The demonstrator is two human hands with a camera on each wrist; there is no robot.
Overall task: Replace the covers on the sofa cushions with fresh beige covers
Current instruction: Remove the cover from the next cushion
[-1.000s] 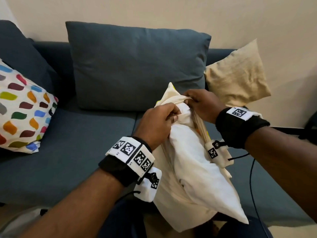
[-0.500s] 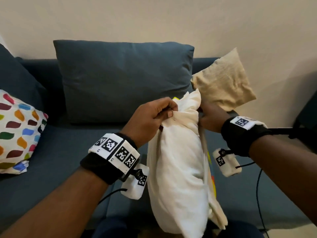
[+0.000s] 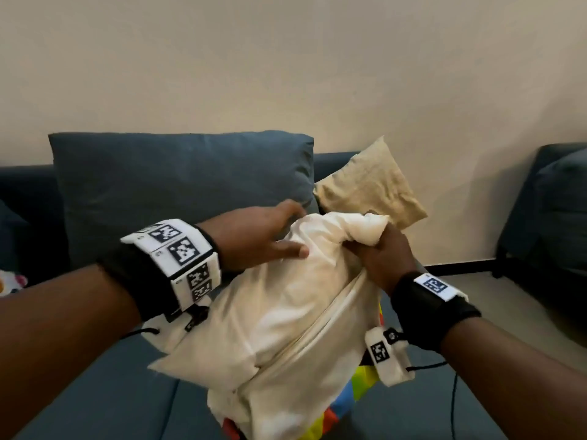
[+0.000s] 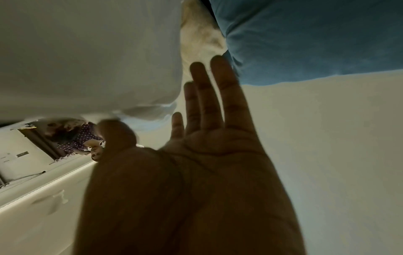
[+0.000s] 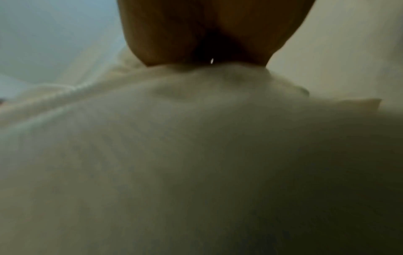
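Note:
A white cushion insert (image 3: 286, 300) is held up over the sofa, tilted, with the cream inside of its old cover bunched low around it and the cover's coloured print (image 3: 365, 385) showing underneath. My right hand (image 3: 378, 252) grips the insert's top corner (image 3: 368, 230); the right wrist view is filled with white fabric (image 5: 196, 155) below the fist. My left hand (image 3: 270, 236) lies flat on the insert's upper left side, thumb on the cloth; in the left wrist view its fingers (image 4: 209, 89) are straight beside the insert (image 4: 87, 60).
A big blue back cushion (image 3: 181, 192) leans on the blue sofa (image 3: 95, 401) behind my hands. A beige-covered cushion (image 3: 371, 188) stands against the wall at its right. A dark blue chair (image 3: 552, 211) is at the far right, with a patterned cushion's edge (image 3: 9, 281) at far left.
The insert has been lifted and tipped from upright to slanted. My left hand let go of the fabric at the top and opened flat. My right hand kept its grip.

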